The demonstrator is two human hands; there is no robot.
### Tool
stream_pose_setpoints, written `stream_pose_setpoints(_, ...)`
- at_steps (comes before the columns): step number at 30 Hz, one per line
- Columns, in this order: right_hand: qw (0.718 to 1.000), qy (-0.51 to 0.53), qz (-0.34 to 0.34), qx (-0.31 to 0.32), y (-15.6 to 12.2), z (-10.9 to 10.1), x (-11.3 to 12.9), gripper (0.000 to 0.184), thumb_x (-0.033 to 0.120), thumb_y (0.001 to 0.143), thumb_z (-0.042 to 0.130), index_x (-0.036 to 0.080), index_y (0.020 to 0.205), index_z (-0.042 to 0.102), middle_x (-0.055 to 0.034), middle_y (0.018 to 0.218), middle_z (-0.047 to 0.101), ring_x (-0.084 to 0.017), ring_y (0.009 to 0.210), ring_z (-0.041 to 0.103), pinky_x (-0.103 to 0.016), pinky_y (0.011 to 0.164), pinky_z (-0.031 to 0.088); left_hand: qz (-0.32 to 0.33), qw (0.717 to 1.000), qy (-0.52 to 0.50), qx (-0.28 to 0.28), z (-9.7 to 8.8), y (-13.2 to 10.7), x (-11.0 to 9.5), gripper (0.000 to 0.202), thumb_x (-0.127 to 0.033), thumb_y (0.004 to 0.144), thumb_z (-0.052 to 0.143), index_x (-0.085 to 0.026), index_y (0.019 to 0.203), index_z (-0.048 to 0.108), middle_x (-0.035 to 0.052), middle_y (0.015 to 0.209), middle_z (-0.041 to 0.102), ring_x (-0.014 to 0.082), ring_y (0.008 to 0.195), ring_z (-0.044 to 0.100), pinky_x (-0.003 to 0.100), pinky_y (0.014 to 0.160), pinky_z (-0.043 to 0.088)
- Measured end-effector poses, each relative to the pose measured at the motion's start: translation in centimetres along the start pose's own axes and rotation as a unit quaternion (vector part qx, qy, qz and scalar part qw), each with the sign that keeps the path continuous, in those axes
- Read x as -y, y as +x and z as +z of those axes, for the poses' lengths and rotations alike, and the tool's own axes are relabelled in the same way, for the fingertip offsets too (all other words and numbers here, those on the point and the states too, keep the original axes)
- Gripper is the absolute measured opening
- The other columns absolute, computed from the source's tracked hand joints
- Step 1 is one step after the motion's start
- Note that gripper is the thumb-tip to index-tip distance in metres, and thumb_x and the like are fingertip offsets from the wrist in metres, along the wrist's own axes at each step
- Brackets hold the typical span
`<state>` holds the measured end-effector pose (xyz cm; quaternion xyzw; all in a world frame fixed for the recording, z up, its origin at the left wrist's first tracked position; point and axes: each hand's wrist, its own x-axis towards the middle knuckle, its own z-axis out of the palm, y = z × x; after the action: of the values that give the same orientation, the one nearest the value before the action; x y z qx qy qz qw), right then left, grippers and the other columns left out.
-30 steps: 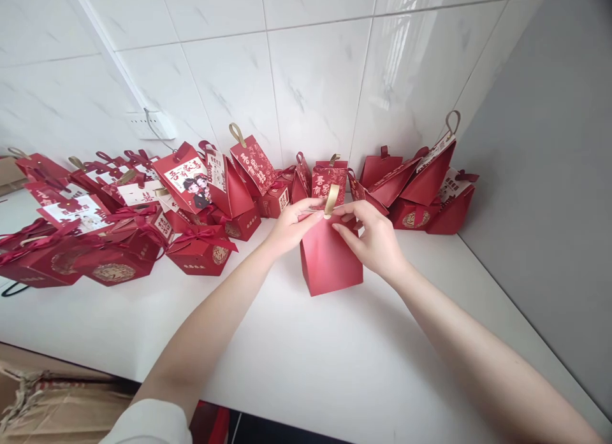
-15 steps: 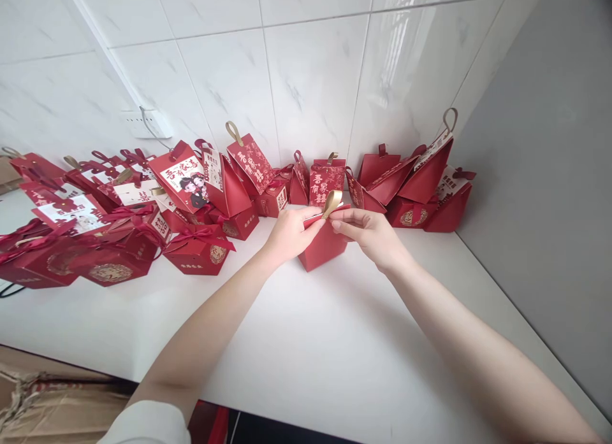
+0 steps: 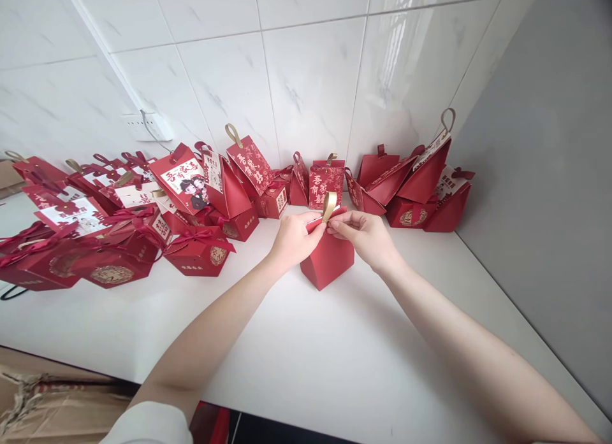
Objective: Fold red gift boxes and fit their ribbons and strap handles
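Observation:
A plain red paper gift box [image 3: 329, 260] stands on the white counter [image 3: 306, 355] in front of me, with a gold ribbon loop [image 3: 329, 205] sticking up from its top. My left hand [image 3: 294, 239] pinches the box's top flap from the left. From the right, my right hand [image 3: 366, 237] pinches the same top edge just beside the loop. The fingertips of both hands nearly meet at the loop's base.
Several finished red gift boxes [image 3: 191, 183] with ribbons and printed cards line the tiled wall, more at the right corner [image 3: 421, 189]. A wall socket [image 3: 150, 127] sits at the left. A grey wall [image 3: 549, 176] bounds the right. Cardboard [image 3: 48, 406] lies below the counter edge.
The box first tipped away and moved farther from me, then came back upright. Both hands stayed pinched on its top by the gold loop.

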<state>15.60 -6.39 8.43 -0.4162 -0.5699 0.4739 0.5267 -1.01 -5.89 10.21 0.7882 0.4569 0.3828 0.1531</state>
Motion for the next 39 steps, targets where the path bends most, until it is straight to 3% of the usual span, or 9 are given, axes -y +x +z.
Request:
stream_pose_setpoints(7, 0.996, -0.085, -0.034, 0.011, -0.2, -0.3, 0.4, 0.021, 0.038, 0.080, 0.066, 0.018, 0.084, 0.067, -0.0056, 0.090, 0.072, -0.020, 0.087, 0.068, -0.036, 0.087, 0.051, -0.003, 1.000, 0.014, -0.002, 0.1, -0.3, -0.2, 0.018, -0.028, 0.084, 0.053, -0.021, 0.083, 0.070, -0.0034, 0.059, 0.059, 0.0101, 0.051, 0.043, 0.023, 0.054, 0.036)
stream_pose_setpoints(15, 0.989, -0.138, -0.050, 0.002, -0.5, 0.0, 0.7, 0.031, 0.050, 0.074, 0.070, 0.019, 0.075, 0.062, -0.0038, 0.080, 0.069, -0.018, 0.072, 0.061, -0.031, 0.068, 0.049, 0.006, 0.996, 0.089, -0.003, 0.7, -0.8, -0.6, 0.020, -0.026, 0.086, 0.049, -0.021, 0.069, 0.059, -0.0016, 0.050, 0.048, 0.0132, 0.046, 0.044, 0.027, 0.050, 0.029)
stream_pose_setpoints(22, 0.973, -0.220, -0.068, -0.019, -0.7, 0.2, 1.0, 0.017, 0.036, 0.078, 0.062, 0.021, 0.073, 0.058, -0.0010, 0.078, 0.068, -0.016, 0.069, 0.061, -0.030, 0.066, 0.048, 0.011, 0.989, 0.148, -0.003, 1.1, -1.1, -0.8, 0.021, -0.028, 0.087, 0.048, -0.022, 0.070, 0.058, 0.0004, 0.054, 0.055, 0.0174, 0.051, 0.054, 0.029, 0.050, 0.030)
stream_pose_setpoints(27, 0.960, -0.269, -0.075, -0.040, -0.9, 0.5, 1.1, 0.006, 0.028, 0.076, 0.056, 0.022, 0.074, 0.056, 0.0000, 0.081, 0.067, -0.017, 0.072, 0.061, -0.031, 0.069, 0.048, 0.013, 0.969, 0.247, -0.015, 1.6, -2.0, -1.8, 0.016, -0.025, 0.087, 0.047, -0.022, 0.086, 0.063, 0.0031, 0.064, 0.064, 0.0200, 0.055, 0.059, 0.030, 0.052, 0.029)
stream_pose_setpoints(34, 0.968, -0.245, -0.050, -0.020, -0.9, 0.2, 1.5, 0.004, 0.024, 0.072, 0.054, 0.022, 0.073, 0.057, 0.0010, 0.077, 0.067, -0.017, 0.070, 0.060, -0.030, 0.067, 0.047, 0.011, 0.967, 0.253, -0.006, 1.4, -2.1, -2.0, 0.022, -0.025, 0.088, 0.046, -0.022, 0.095, 0.066, 0.0033, 0.063, 0.066, 0.0211, 0.055, 0.061, 0.030, 0.052, 0.030)
stream_pose_setpoints(39, 0.974, -0.225, -0.037, -0.001, -0.6, -0.1, 1.4, 0.006, 0.024, 0.071, 0.054, 0.021, 0.073, 0.058, 0.0009, 0.078, 0.066, -0.016, 0.071, 0.060, -0.029, 0.067, 0.046, 0.009, 0.967, 0.254, -0.011, 1.3, -2.0, -2.0, 0.023, -0.027, 0.090, 0.044, -0.023, 0.091, 0.066, 0.0015, 0.060, 0.064, 0.0182, 0.054, 0.059, 0.029, 0.052, 0.029)
